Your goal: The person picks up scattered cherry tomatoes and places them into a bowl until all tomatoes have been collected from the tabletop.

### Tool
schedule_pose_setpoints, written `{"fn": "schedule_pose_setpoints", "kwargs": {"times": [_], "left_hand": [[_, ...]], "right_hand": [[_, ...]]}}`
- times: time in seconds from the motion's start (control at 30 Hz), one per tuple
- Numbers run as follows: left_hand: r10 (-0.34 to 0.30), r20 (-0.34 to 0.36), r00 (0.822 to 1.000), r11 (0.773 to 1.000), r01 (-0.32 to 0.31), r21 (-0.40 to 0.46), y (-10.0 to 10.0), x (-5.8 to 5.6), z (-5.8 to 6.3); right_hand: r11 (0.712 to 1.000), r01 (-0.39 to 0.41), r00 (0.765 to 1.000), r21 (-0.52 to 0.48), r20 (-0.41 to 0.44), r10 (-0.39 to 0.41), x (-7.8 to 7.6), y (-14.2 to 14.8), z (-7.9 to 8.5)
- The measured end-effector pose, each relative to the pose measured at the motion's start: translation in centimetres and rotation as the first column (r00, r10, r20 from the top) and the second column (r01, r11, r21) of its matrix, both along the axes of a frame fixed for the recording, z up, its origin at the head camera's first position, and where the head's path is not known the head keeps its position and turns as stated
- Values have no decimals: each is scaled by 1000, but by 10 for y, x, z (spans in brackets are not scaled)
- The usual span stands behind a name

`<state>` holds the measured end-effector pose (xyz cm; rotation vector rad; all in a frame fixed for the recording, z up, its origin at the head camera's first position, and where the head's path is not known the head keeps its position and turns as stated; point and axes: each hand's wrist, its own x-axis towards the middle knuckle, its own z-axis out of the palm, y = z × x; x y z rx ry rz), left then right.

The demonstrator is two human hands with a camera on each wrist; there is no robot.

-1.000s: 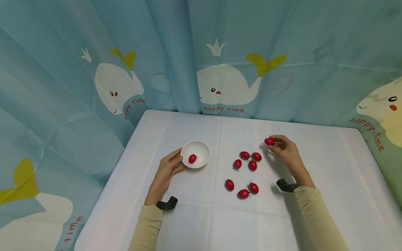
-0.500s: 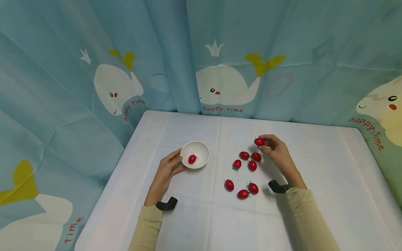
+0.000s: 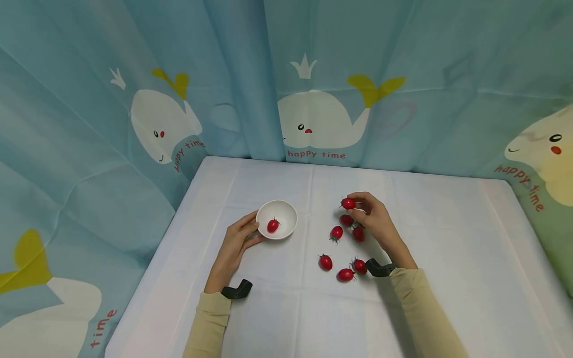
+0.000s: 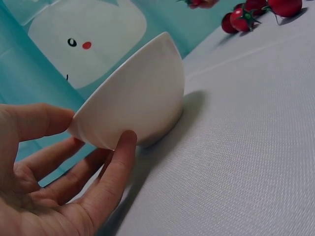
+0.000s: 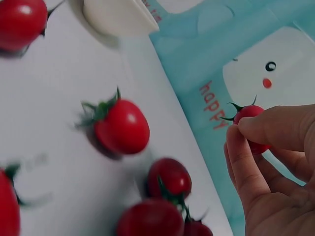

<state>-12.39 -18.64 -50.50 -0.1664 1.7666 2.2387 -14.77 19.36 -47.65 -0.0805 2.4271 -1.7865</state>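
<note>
My left hand (image 3: 235, 243) grips the near-left side of a white bowl (image 3: 288, 221); in the left wrist view the thumb and fingers are at its wall (image 4: 138, 93). One cherry tomato (image 3: 272, 225) lies inside the bowl. My right hand (image 3: 376, 221) pinches another cherry tomato (image 3: 348, 203) between thumb and fingertips, held above the table. Its green stem points away from the fingers in the right wrist view, where the held tomato (image 5: 250, 112) is partly covered by them. Below that hand, a group of tomatoes (image 3: 346, 220) is partly hidden.
On the white-covered table (image 3: 268, 308), a tomato (image 3: 336, 232) lies left of that group. Nearer the front are three more: one at left (image 3: 326, 262), one in the middle (image 3: 345, 274) and one at right (image 3: 359, 266). A blue whale-print curtain (image 3: 241, 74) surrounds the table's back and left.
My right hand has moved left with its pinched tomato, from the right of the group to over it, now covering part of it. My left hand and the bowl stay in place.
</note>
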Motion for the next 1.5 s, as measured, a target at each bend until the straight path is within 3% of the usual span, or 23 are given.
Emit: {"fn": "schedule_pose_setpoints", "kwargs": {"times": [0.53,0.9,1.5], "left_hand": [[-2,-12,1000,1000,2,-5,1,0,-2],[-2,-12,1000,1000,1,-16,2,0,-3],[4,-17,1000,1000,-5,-20,2,-2,-1]], "right_hand": [[991,-83,996,-100,2,84,0,-60,-3],[983,-141,989,-116,-48,137,-1,-88,-7],[973,-201,978,-110,-85,193,-1,-124,1]]}}
